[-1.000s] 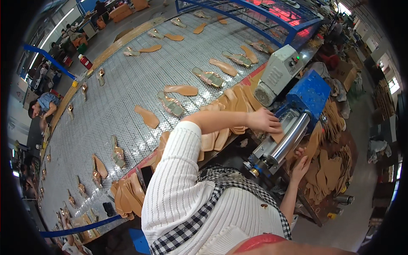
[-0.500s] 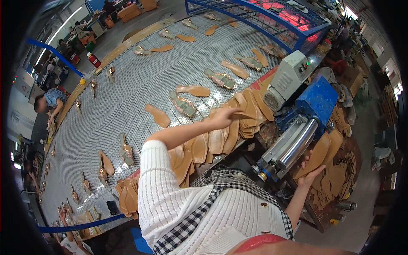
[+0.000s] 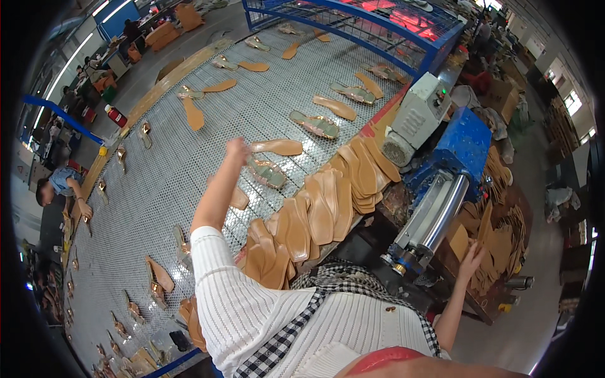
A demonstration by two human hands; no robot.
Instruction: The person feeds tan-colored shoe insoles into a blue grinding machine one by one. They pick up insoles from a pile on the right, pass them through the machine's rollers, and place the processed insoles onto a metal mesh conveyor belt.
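My left hand (image 3: pixel 237 151) is stretched over the mesh conveyor, smeared by motion, so its fingers cannot be read. Nearest to it are a tan shoe insole (image 3: pixel 280 147) and a green-soled sandal (image 3: pixel 268 172), partly covered by the hand. Farther out, another tan insole (image 3: pixel 194 114) shows beside a sandal (image 3: pixel 189 92). At the right, my right hand (image 3: pixel 469 259) is closed on a tan insole (image 3: pixel 485 225), seen nearly edge-on beside the roller machine (image 3: pixel 435 217). Overlapping insoles (image 3: pixel 324 205) lie in a row along the conveyor's near edge.
The mesh conveyor (image 3: pixel 157 189) carries spaced-out sandals and insoles. A blue wire cage (image 3: pixel 353 28) spans its far end. Beside the blue machine housing (image 3: pixel 457 148) stands a table with piled insoles (image 3: pixel 504 255). Another person (image 3: pixel 66 183) works along the far left edge.
My left hand has swung from the insole row out over the conveyor. An insole now shows there beyond it. My right hand has turned its insole nearly edge-on. The whole view has shifted.
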